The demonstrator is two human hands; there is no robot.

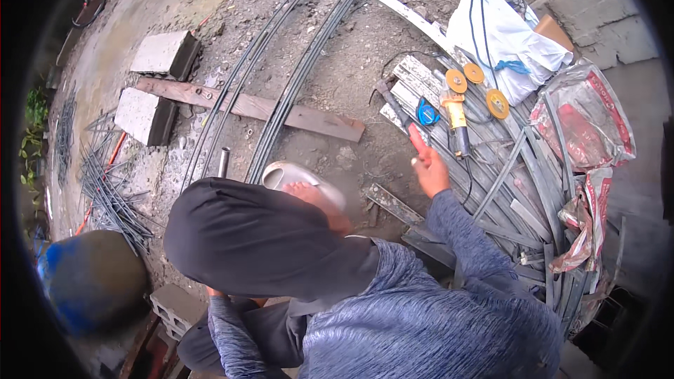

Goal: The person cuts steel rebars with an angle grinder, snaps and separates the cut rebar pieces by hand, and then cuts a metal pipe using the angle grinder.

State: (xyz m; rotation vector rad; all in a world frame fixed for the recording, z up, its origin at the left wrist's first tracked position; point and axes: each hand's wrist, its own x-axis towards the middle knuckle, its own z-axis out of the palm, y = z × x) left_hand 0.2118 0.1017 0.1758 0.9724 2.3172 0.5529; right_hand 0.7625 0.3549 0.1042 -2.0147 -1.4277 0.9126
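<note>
My right hand (430, 172) is closed around the red grip of a hammer (400, 109). Its dark shaft and head point away from me, over the edge of a pile of metal strips (484, 168). Just beyond the grip sits a small blue and black case (427, 111), like a tape measure. A yellow angle grinder (456, 118) lies to its right, with several yellow discs (497, 104) around it. Only a sliver of my left hand (213, 292) shows beside my bent, dark-clothed leg; its fingers are hidden.
Long steel bars (302, 63) run across the dirt over a wooden plank (260, 109). Two concrete blocks (146, 116) stand to the left, near scattered short rods (112, 189). A white sack (509, 35) and a torn red-and-white bag (586, 116) lie right. My slippered foot (316, 193) is in front.
</note>
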